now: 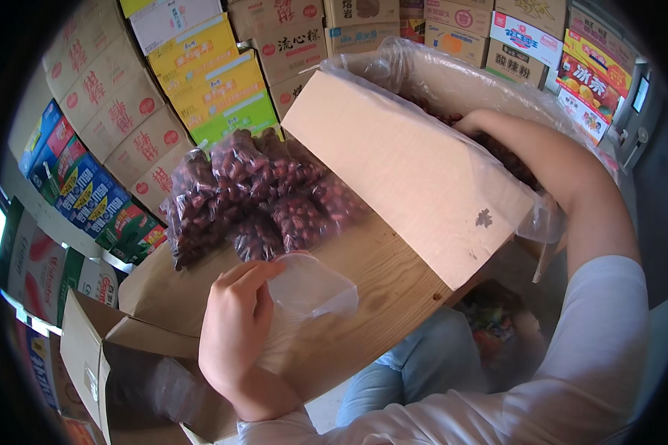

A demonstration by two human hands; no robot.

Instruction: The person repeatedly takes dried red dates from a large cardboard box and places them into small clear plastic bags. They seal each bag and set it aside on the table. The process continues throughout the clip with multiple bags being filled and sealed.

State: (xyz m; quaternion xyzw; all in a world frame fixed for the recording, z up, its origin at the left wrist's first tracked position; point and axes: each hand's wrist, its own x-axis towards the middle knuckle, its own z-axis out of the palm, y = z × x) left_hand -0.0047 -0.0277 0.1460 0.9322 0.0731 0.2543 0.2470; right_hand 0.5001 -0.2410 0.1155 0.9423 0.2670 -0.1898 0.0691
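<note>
Head — clr bag [315, 288], in L hand [237, 315]

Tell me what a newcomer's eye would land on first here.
Most likely the big open carton tilted at upper right, with the right hand reaching in over its dark red fruit. Next comes the heap of filled clear bags left of it on the wooden table. Nearer the viewer, the left hand holds a flat clear bag over the tabletop.

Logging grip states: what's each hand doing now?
Left hand: closed, pinching a clear bag.
Right hand: in the box, partly hidden; grip can't be told.
</note>
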